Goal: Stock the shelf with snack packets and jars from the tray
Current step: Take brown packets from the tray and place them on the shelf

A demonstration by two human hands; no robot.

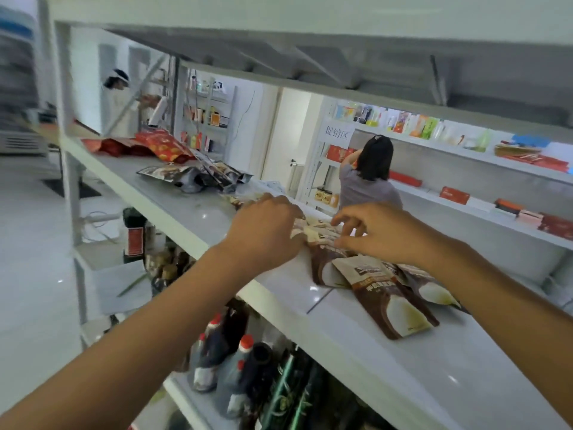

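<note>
Farthest left, red packets (158,147) lie by the left end of the shelf (387,383), with grey packets (198,175) just beside them toward the middle. Under the front edge, dark bottles (217,361) with red caps stand on a lower level. Next, the left hand (266,231) arches over the brown packets (390,299), fingers curled down round their top edges. Just beside it, the right hand (381,231) pinches the same pile between bent thumb and forefinger. These packets lie flat and overlapping mid-shelf, the nearest reaching toward the front edge.
</note>
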